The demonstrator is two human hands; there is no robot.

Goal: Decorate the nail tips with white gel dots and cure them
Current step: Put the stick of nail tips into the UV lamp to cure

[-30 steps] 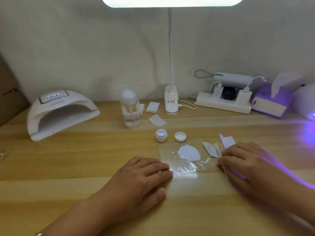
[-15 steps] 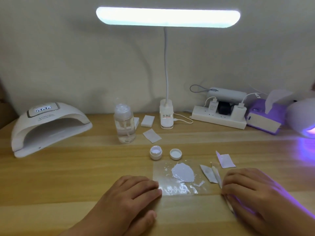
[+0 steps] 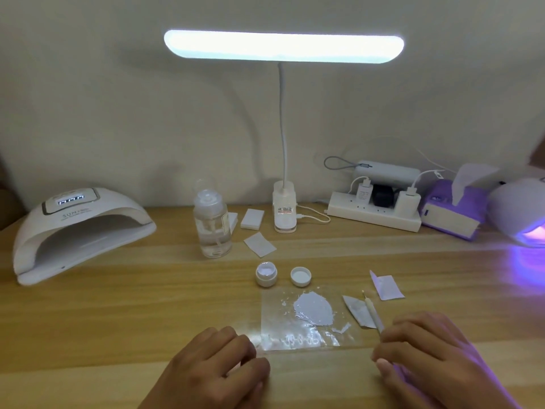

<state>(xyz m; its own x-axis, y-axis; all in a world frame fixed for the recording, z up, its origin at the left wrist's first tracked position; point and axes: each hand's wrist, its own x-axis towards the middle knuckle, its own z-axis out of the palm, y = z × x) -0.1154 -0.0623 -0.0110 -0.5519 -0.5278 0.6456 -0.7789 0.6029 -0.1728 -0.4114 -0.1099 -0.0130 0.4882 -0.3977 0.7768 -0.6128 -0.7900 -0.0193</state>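
A clear plastic sheet point(image 3: 274, 308) lies on the wooden table and carries a blob of white gel point(image 3: 312, 312). Along its near edge sits a row of small clear nail tips point(image 3: 300, 340), blurred by glare. Behind the sheet stand an open white gel jar point(image 3: 266, 273) and its lid point(image 3: 300, 276). A thin white dotting tool point(image 3: 372, 312) lies to the right of the sheet on a paper scrap. My left hand point(image 3: 218, 370) rests on the table at the sheet's left corner and holds nothing. My right hand point(image 3: 427, 361) rests with loosely curled fingers over the tool's near end.
A white nail lamp point(image 3: 79, 228) stands unlit at the far left. A second lamp point(image 3: 522, 219) glows purple at the far right. At the back are a clear pump bottle point(image 3: 212, 225), a desk light point(image 3: 284, 211), wipes point(image 3: 259, 244), a power strip point(image 3: 374, 215) and a purple tissue box point(image 3: 451, 214).
The view has tilted upward, so the hands and sheet sit lower in the frame. Both hands have stayed in place on the table beside the sheet.
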